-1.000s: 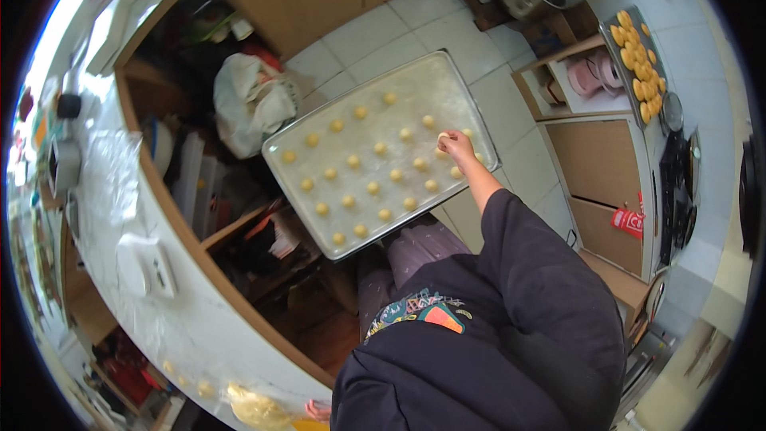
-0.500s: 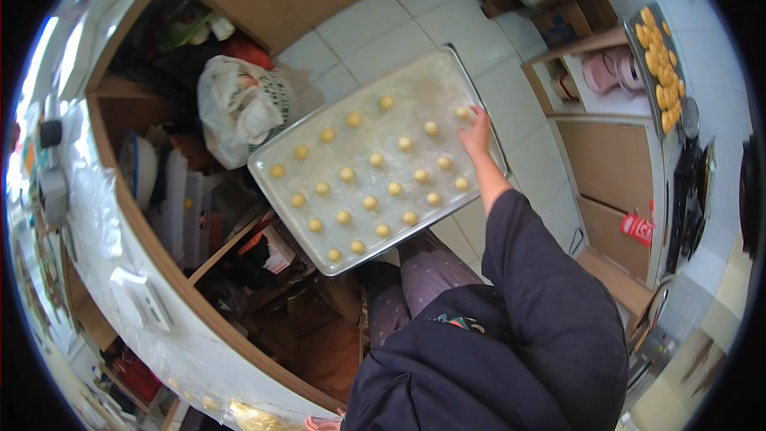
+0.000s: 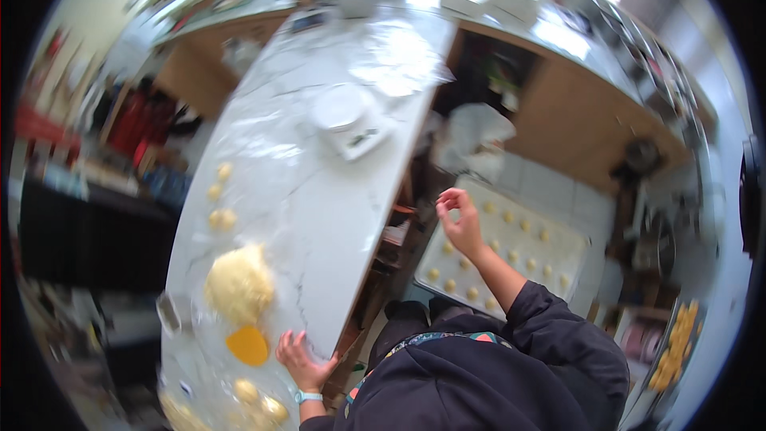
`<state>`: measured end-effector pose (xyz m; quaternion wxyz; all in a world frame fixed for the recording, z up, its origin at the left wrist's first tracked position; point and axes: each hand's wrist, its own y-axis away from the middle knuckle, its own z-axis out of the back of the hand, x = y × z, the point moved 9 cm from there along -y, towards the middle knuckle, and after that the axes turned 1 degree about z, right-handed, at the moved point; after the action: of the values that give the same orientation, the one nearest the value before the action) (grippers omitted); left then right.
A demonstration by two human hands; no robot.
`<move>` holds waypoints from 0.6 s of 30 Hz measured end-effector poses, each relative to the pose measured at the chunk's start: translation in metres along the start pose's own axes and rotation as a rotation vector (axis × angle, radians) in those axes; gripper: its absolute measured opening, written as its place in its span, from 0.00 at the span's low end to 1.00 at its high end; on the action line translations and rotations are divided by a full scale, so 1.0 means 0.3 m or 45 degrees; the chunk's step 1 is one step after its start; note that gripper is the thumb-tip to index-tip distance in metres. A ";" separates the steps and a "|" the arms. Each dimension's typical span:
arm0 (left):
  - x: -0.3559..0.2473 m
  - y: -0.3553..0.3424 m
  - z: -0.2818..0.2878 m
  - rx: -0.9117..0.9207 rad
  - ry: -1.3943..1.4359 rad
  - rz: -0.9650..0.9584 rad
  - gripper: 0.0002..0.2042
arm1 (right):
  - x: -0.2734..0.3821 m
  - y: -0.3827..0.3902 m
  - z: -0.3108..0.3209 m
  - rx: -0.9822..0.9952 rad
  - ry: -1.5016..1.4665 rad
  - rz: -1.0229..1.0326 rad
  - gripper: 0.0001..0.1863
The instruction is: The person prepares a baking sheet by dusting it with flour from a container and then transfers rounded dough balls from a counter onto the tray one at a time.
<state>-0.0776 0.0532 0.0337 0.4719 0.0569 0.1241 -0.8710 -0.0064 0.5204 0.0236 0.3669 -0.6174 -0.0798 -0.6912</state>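
Observation:
My left hand [image 3: 302, 363], with a pale band at its wrist, is at the near edge of the marbled counter [image 3: 319, 215], fingers spread and nothing in them. Just left of it lies a yellow-orange dough scraper [image 3: 248, 345]. Beyond the scraper sits a large mound of pale dough [image 3: 239, 283]. Small dough pieces [image 3: 223, 219] lie farther up the counter, and round dough balls [image 3: 246, 390] lie nearer me. My right hand [image 3: 460, 222] is in the air, fingers loosely bent and apart, seemingly holding nothing. Below it is a baking tray [image 3: 570, 247] with rows of small dough balls.
A white kitchen scale [image 3: 359, 137] with a round white container [image 3: 339, 108] stands farther along the counter. Clear plastic sheeting [image 3: 397, 60] lies beyond it. A white plastic bag [image 3: 476, 140] is beyond the tray. At right is a tray of golden baked pieces [image 3: 678, 343].
The view has swung left to the counter. My right hand has left the far right dough ball on the tray and come up. My left hand has come into full view on the counter.

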 end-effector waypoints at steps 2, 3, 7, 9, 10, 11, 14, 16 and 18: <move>0.004 -0.003 0.020 -0.023 0.019 0.068 0.41 | 0.196 0.008 -0.327 0.583 -0.043 0.215 0.12; -0.004 -0.007 0.016 0.012 0.041 0.030 0.41 | 0.254 0.066 -0.484 0.884 0.063 0.398 0.13; 0.031 0.004 0.012 -0.024 0.108 0.092 0.41 | 0.352 0.205 -0.878 1.183 0.445 0.757 0.16; 0.032 -0.003 0.012 0.019 0.203 0.140 0.39 | 0.354 0.095 -1.024 0.997 0.590 0.775 0.18; 0.024 -0.013 0.024 0.016 0.256 0.161 0.38 | 0.317 0.041 -1.097 0.922 0.726 0.813 0.19; 0.030 -0.011 0.019 0.017 0.261 0.181 0.38 | 0.281 -0.013 -1.178 0.849 0.865 0.844 0.21; 0.046 -0.008 0.033 0.009 0.288 0.201 0.36 | 0.300 -0.144 -1.430 0.873 0.629 0.712 0.25; 0.040 -0.018 0.039 0.026 0.282 0.209 0.32 | 0.308 -0.237 -1.544 0.702 0.672 0.718 0.29; 0.056 -0.007 0.044 0.038 0.252 0.248 0.29 | 0.346 -0.256 -1.659 0.763 0.526 0.740 0.30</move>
<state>-0.0884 0.0373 0.0433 0.5386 0.1614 0.1509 -0.8130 -0.4453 0.2526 0.0329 0.7158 -0.3304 -0.0249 -0.6147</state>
